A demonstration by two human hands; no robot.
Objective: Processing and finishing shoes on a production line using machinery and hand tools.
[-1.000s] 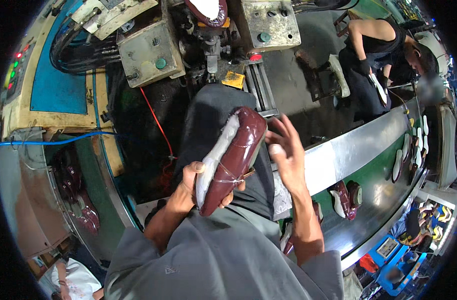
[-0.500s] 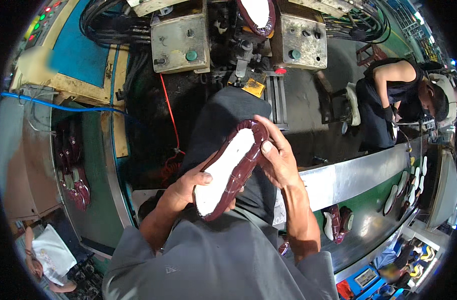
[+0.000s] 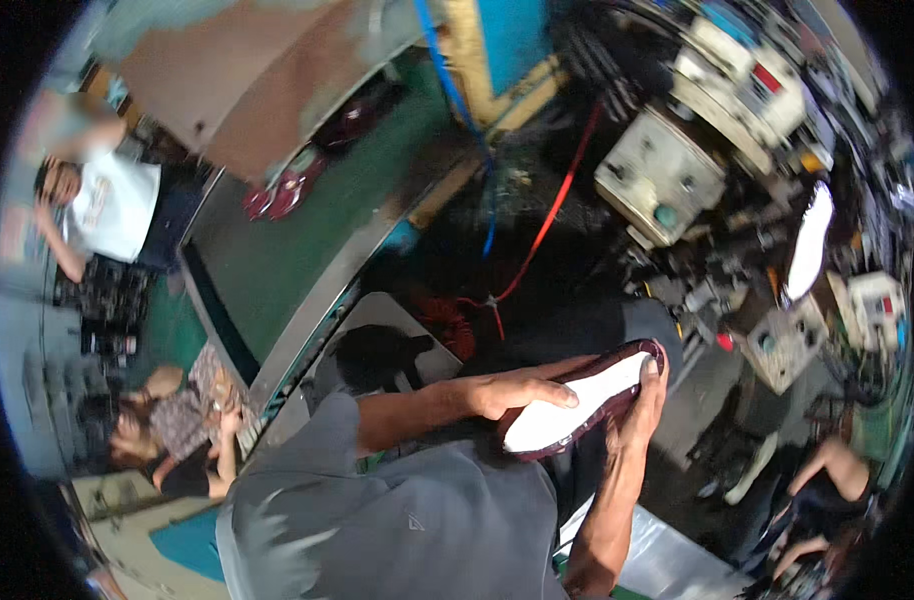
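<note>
Sole-up in front of my torso is a dark red shoe upper (image 3: 582, 405), its underside covered by a white insole board. My left hand (image 3: 512, 393) grips one end, its thumb lying on the white board and its fingers partly hidden underneath. Around the other end my right hand (image 3: 632, 415) is closed, thumb against the rim. The shoe tilts, with the end in my right hand farther away. A second white-bottomed shoe (image 3: 809, 245) sits at the machine on the right, apart from both hands.
Dark red shoes (image 3: 282, 190) lie on a green conveyor (image 3: 322, 235) at the left. Two metal control boxes (image 3: 662, 180) (image 3: 782, 345) flank the machine. A red hose (image 3: 559, 205) hangs ahead. People (image 3: 117, 210) (image 3: 182, 425) are at the left, another person (image 3: 827, 490) at lower right.
The view has swung left, so the machine now appears farther right and people at the left show more fully. Both hands still hold the shoe upper, which now lies closer to level across the picture.
</note>
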